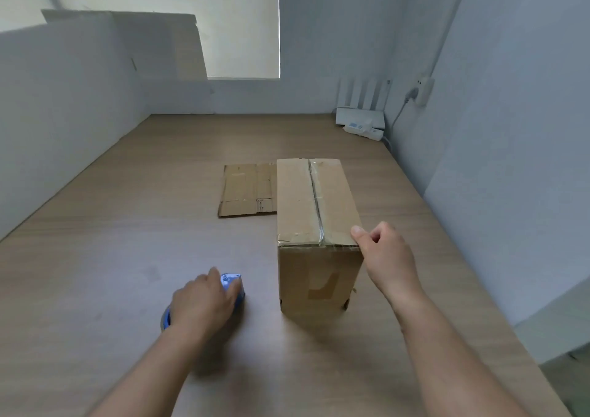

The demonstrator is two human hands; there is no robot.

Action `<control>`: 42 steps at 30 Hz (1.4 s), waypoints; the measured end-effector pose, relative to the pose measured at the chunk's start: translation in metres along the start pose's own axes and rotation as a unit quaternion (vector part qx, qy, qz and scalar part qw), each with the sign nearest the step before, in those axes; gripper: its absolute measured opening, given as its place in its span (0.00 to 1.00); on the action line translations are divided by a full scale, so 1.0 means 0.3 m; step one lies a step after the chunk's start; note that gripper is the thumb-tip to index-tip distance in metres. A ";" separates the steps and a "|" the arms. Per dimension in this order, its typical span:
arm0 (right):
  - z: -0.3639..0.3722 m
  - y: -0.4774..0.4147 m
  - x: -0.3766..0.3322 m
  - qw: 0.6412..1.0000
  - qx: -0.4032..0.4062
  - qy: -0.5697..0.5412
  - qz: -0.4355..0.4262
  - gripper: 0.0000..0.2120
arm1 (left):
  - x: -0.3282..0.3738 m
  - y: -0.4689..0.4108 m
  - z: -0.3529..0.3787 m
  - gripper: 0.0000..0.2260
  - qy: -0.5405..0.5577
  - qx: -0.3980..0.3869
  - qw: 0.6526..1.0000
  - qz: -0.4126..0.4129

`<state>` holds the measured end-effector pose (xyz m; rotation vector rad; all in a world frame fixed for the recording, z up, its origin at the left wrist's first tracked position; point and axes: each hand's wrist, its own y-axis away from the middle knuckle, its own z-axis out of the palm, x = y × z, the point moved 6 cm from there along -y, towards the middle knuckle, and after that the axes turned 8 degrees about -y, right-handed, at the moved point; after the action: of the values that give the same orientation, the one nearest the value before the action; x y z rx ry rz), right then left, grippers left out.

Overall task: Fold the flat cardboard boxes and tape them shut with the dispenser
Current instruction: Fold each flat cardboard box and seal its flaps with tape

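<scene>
Evidently light and stiff, the taped box (316, 212) stood on the table (127, 257), best held at its edges. Right hand (383, 253) pinched its near corner; left of the box, left hand (204, 304) clasped the dispenser (231, 281).

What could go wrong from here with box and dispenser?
1. The right hand holds the box only at its near right top corner; a pull might twist or tip it.
2. The tape on the top seam looks wrinkled, so it may lift.
3. The left hand covers the blue tape dispenser; its blade is hidden, so a blind grip could nick skin.
</scene>
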<state>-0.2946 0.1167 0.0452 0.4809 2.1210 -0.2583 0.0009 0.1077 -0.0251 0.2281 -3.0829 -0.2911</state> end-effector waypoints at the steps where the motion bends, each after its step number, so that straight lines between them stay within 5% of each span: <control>1: -0.002 -0.001 0.000 1.000 -0.001 0.004 0.003 0.17 | 0.060 0.019 -0.055 0.22 0.112 0.013 0.993 0.022; 4: -0.006 -0.001 -0.004 0.999 0.002 0.040 0.010 0.16 | 0.240 0.067 -0.199 0.15 0.407 0.003 0.910 0.078; 6: -0.006 0.004 -0.017 0.996 0.009 0.084 0.010 0.18 | 0.323 0.078 -0.232 0.19 0.463 -0.022 0.883 0.077; 8: -0.001 0.011 -0.041 0.991 0.011 0.130 0.016 0.29 | 0.368 0.076 -0.230 0.27 0.427 -0.017 0.902 0.055; 12: 0.019 0.013 -0.095 0.974 0.006 0.225 0.027 0.43 | 0.400 0.098 -0.228 0.23 0.316 0.070 0.946 0.005; 15: 0.022 -0.001 -0.091 0.975 -0.003 0.221 0.020 0.39 | 0.398 0.103 -0.227 0.18 0.286 0.108 0.952 -0.004; 19: 0.013 -0.034 -0.039 0.994 -0.051 0.100 0.002 0.19 | 0.356 0.077 -0.213 0.12 0.372 0.105 0.922 -0.016; 24: 0.002 -0.035 -0.039 0.992 -0.083 0.090 -0.036 0.20 | 0.340 0.072 -0.219 0.14 0.374 0.097 0.922 -0.007; 29: -0.011 -0.031 -0.076 0.952 -0.153 0.250 -0.083 0.36 | 0.366 0.065 -0.229 0.35 0.154 0.058 0.986 0.039; 37: -0.017 -0.058 -0.042 0.945 -0.206 0.181 -0.180 0.24 | 0.315 0.030 -0.241 0.26 0.109 0.084 0.978 0.160; 42: -0.032 -0.052 -0.016 0.948 -0.226 0.112 -0.195 0.15 | 0.266 0.009 -0.199 0.31 0.115 0.062 0.972 0.195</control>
<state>-0.3060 0.1050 0.0546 -0.1925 2.3931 0.0719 -0.0754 0.0873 0.0358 -0.3176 -2.8314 -0.0497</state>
